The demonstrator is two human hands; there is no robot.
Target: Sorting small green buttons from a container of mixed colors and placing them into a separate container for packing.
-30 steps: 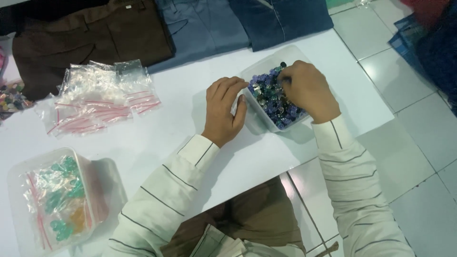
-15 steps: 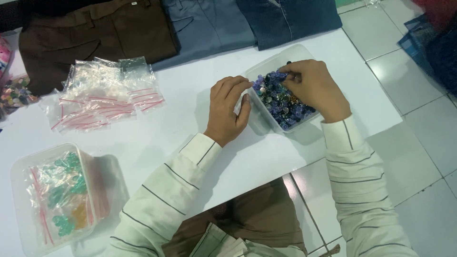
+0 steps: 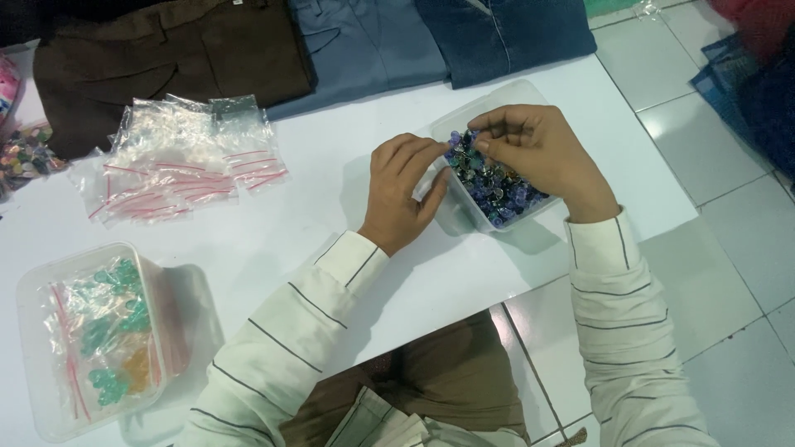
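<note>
Two hands work at a clear plastic tub (image 3: 464, 217) full of small blue and purple beads (image 3: 495, 186), which sits on the white table (image 3: 331, 199) toward its right edge. The left hand (image 3: 403, 192) rests against the tub's left wall with its fingers curled over the rim, steadying it. The right hand (image 3: 538, 153) hovers over the beads with thumb and forefinger pressed together; something small may be pinched between them, but it is too tiny to tell. Both arms wear pale sleeves with thin dark stripes.

Well apart to the left lies a loose heap of small clear bags with red seal strips (image 3: 182, 157). At the near left corner stands another clear tub (image 3: 41, 348) holding bags of green and orange pieces. Along the far edge of the table lie folded trousers: a brown pair (image 3: 166, 58), a grey-blue pair (image 3: 364, 41) and a darker blue pair (image 3: 505, 33). A cluster of mixed coloured beads (image 3: 23, 156) shows at the far left.
</note>
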